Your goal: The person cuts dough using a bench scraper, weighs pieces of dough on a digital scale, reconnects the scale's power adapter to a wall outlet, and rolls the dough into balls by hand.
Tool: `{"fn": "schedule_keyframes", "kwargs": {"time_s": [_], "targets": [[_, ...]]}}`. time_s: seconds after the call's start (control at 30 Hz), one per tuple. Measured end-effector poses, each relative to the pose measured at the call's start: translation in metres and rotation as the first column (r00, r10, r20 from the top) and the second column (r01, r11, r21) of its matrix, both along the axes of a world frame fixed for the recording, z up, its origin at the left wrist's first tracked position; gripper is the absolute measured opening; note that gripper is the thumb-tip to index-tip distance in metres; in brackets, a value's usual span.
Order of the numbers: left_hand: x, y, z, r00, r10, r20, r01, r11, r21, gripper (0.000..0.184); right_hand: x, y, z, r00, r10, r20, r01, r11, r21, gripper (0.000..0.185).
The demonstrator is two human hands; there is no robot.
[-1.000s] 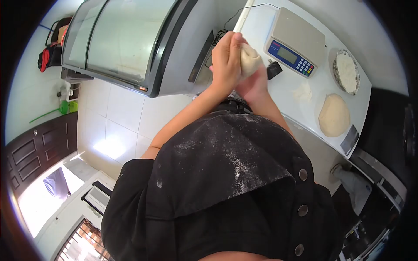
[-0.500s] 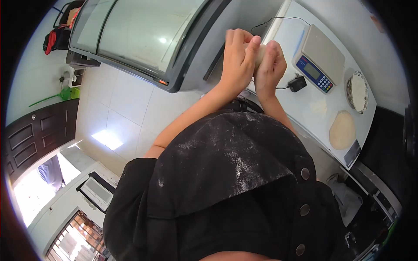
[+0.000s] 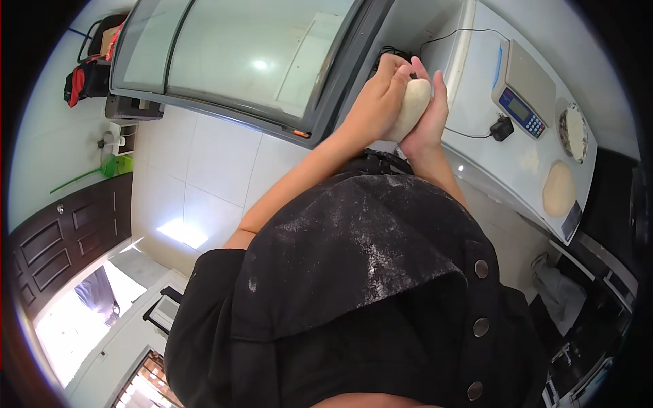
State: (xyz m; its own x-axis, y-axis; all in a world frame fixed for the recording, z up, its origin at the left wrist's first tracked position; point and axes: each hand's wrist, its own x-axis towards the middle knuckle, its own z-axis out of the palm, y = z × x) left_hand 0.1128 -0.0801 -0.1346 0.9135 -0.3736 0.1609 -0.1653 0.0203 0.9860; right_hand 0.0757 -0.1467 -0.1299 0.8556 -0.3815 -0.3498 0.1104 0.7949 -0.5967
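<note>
A pale, thick piece of dough (image 3: 413,103) is held up between my two hands, in front of the floury black apron (image 3: 367,238). My left hand (image 3: 381,95) presses on its left side with curled fingers. From the right, my right hand (image 3: 430,121) cups the dough against its palm, fingertips pointing up. Part of the dough is hidden behind the fingers. On the white table (image 3: 490,166) to the right lies a flattened round of dough (image 3: 559,189). Behind it is a foil-rimmed dish of white flour (image 3: 575,132).
A digital scale (image 3: 527,88) stands on the table, with a black power adapter (image 3: 502,128) and its cable nearby. A large glass-topped case (image 3: 252,61) fills the upper left. A dark door (image 3: 75,238) and tiled floor (image 3: 214,156) are at the left.
My hands have turned and opened somewhat around the dough, so more of it shows. My view has swung slightly, shifting the table and the glass case to the right in the picture.
</note>
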Motion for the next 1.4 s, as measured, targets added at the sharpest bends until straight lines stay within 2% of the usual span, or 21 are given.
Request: {"fn": "schedule_keyframes", "kwargs": {"time_s": [0.07, 0.1, 0.17, 0.23, 0.27, 0.4, 0.43, 0.5, 0.57, 0.6, 0.67, 0.73, 0.77, 0.9, 0.93, 1.07, 1.1, 1.23, 1.27, 1.3, 1.4], "targets": [[0.003, 0.008, -0.011, 0.947, 0.197, 0.254, -0.235, 0.964, 0.127, 0.032, 0.003, 0.012, 0.008, 0.997, 0.076, -0.015, -0.071, 0.973, 0.219, 0.052], [0.004, 0.014, -0.008, 0.949, 0.184, 0.257, -0.223, 0.966, 0.13, 0.032, 0.005, 0.018, 0.007, 0.998, 0.063, -0.013, -0.059, 0.973, 0.223, 0.052], [0.001, 0.027, -0.005, 0.998, -0.023, -0.055, 0.02, 0.999, -0.048, 0.031, 0.008, 0.024, 0.003, 0.999, 0.025, -0.044, -0.015, 0.977, 0.213, 0.055], [0.0, 0.038, 0.0, 0.91, -0.275, -0.31, 0.187, 0.941, -0.283, 0.03, 0.013, 0.03, 0.001, 0.997, -0.003, -0.071, 0.017, 0.98, 0.199, 0.058], [0.001, 0.043, 0.002, 0.909, -0.279, -0.31, 0.192, 0.939, -0.284, 0.03, 0.012, 0.034, 0.0, 0.997, -0.008, -0.071, 0.022, 0.98, 0.198, 0.058], [0.004, 0.053, 0.005, 0.983, 0.087, -0.162, -0.115, 0.978, -0.171, 0.039, 0.005, 0.042, -0.015, 0.967, 0.237, -0.089, -0.205, 0.939, 0.276, 0.05], [0.006, 0.054, 0.004, 0.983, 0.081, -0.163, -0.11, 0.978, -0.175, 0.039, 0.005, 0.043, -0.017, 0.968, 0.232, -0.091, -0.2, 0.941, 0.273, 0.05], [0.012, 0.053, -0.001, 0.959, 0.162, 0.234, -0.156, 0.987, -0.044, 0.04, 0.007, 0.045, -0.022, 0.971, 0.218, -0.094, -0.191, 0.953, 0.234, 0.045], [0.016, 0.054, -0.005, 0.778, 0.165, 0.606, -0.252, 0.966, 0.062, 0.042, 0.01, 0.048, -0.025, 0.974, 0.208, -0.091, -0.187, 0.962, 0.198, 0.044], [0.014, 0.054, -0.004, 0.776, 0.166, 0.608, -0.252, 0.966, 0.059, 0.042, 0.011, 0.048, -0.024, 0.974, 0.208, -0.088, -0.188, 0.963, 0.195, 0.044], [0.007, 0.049, -0.003, 0.908, 0.263, 0.327, -0.255, 0.965, -0.068, 0.039, 0.012, 0.046, -0.021, 0.99, -0.021, -0.142, -0.017, 0.966, -0.258, 0.038], [0.001, 0.048, -0.004, 0.954, 0.301, 0.002, -0.296, 0.938, -0.18, 0.037, 0.012, 0.046, -0.019, 0.965, -0.245, -0.096, 0.124, 0.744, -0.657, 0.033], [0.001, 0.051, -0.001, 0.952, 0.305, 0.003, -0.3, 0.937, -0.181, 0.037, 0.012, 0.048, -0.019, 0.966, -0.241, -0.095, 0.121, 0.744, -0.657, 0.033], [0.007, 0.065, 0.01, 0.961, 0.015, -0.277, -0.074, 0.976, -0.204, 0.036, 0.0, 0.055, -0.016, 0.987, -0.129, 0.095, 0.146, 0.479, -0.865, 0.03], [0.008, 0.069, 0.013, 0.938, -0.063, -0.341, -0.015, 0.975, -0.221, 0.036, 0.0, 0.055, -0.017, 0.987, -0.131, 0.096, 0.148, 0.478, -0.866, 0.03], [0.011, 0.078, 0.021, 0.747, -0.354, -0.562, 0.195, 0.926, -0.324, 0.037, 0.003, 0.049, -0.023, 0.982, -0.153, 0.106, 0.186, 0.796, -0.576, 0.035], [0.01, 0.077, 0.019, 0.746, -0.354, -0.563, 0.194, 0.925, -0.325, 0.037, 0.003, 0.049, -0.02, 0.983, -0.153, 0.105, 0.186, 0.796, -0.576, 0.035], [-0.001, 0.06, 0.003, 0.914, -0.236, -0.329, 0.138, 0.945, -0.295, 0.034, 0.008, 0.055, 0.004, 0.987, -0.147, 0.07, 0.157, 0.975, -0.155, 0.042], [-0.003, 0.061, 0.005, 0.914, -0.238, -0.329, 0.14, 0.945, -0.295, 0.034, 0.009, 0.055, 0.003, 0.986, -0.149, 0.071, 0.158, 0.975, -0.155, 0.042], [-0.005, 0.063, 0.007, 0.864, -0.272, -0.424, 0.124, 0.931, -0.344, 0.033, 0.01, 0.056, 0.003, 0.984, -0.164, 0.066, 0.175, 0.952, -0.251, 0.042], [-0.012, 0.067, 0.013, 0.636, -0.394, -0.663, 0.049, 0.879, -0.475, 0.029, 0.014, 0.057, -0.002, 0.974, -0.222, 0.051, 0.215, 0.823, -0.525, 0.043]]}}
